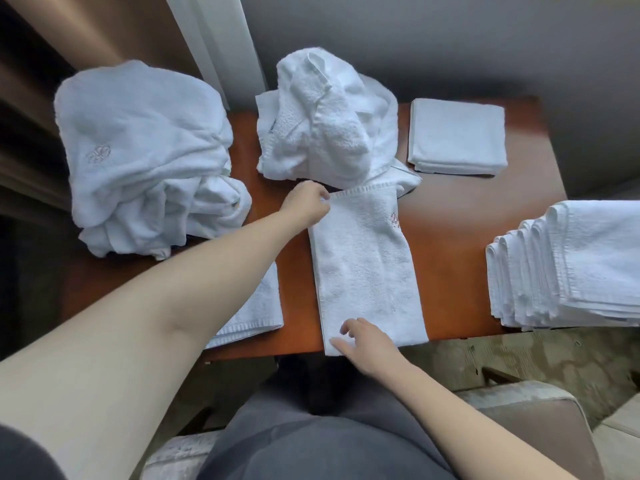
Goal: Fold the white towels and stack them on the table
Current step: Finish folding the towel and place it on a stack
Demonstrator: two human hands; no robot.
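A white towel point(367, 268), folded into a long strip with a small red emblem, lies lengthwise on the brown table point(450, 230). My left hand point(306, 204) pinches its far left corner. My right hand point(363, 342) rests with straight fingers on its near end at the table's front edge. A tall stack of folded towels point(568, 268) stands at the right edge. A small folded stack point(457, 136) sits at the back right. A crumpled heap of towels point(329, 119) lies at the back middle, just beyond the strip.
A big rumpled pile of white towels point(145, 157) fills the table's left side. Another flat towel point(252, 313) lies under my left forearm. A curtain point(214, 39) hangs behind the table, and an upholstered seat point(519, 414) stands at the lower right.
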